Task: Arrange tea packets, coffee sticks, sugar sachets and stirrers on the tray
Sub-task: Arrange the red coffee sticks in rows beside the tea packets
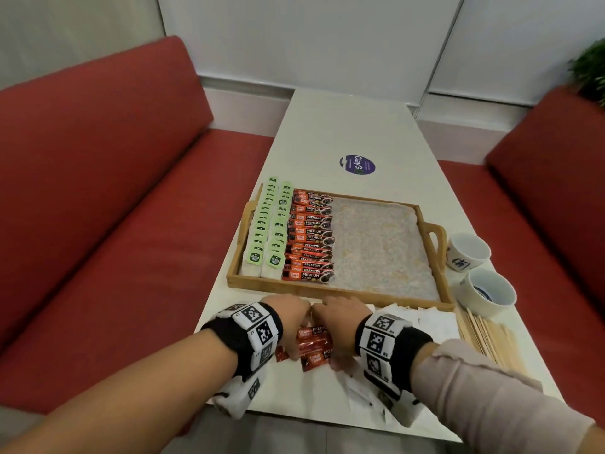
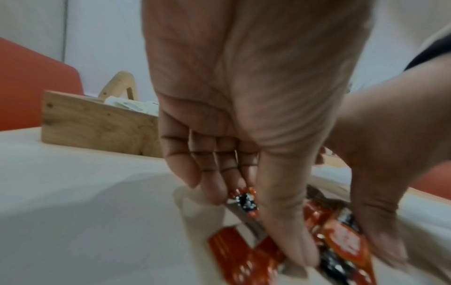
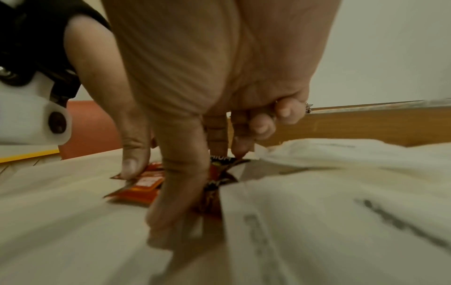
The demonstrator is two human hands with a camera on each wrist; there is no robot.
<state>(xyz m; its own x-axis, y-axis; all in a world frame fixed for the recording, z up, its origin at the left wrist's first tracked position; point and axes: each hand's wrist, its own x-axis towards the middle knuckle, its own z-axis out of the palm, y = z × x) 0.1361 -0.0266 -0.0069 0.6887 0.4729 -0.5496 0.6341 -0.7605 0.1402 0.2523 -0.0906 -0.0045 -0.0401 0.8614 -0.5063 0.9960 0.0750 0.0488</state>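
On the wooden tray [image 1: 435, 257], two columns of green-tagged tea packets [image 1: 266, 224] fill the left edge, with a column of red coffee sticks [image 1: 309, 235] just beside them. Near the table's front edge, the left hand [image 1: 289, 317] and right hand [image 1: 343, 317] both pinch loose coffee sticks [image 1: 314, 347]. White sugar sachets [image 1: 435, 322] and wooden stirrers [image 1: 484, 335] lie further right, near two white cups [image 1: 487, 293].

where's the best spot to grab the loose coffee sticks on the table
Probably by their short ends, one hand at each end from above. The coffee sticks lie flat and overlapping between the left hand and right hand, so squeezing inward from the ends should square them into a bundle.
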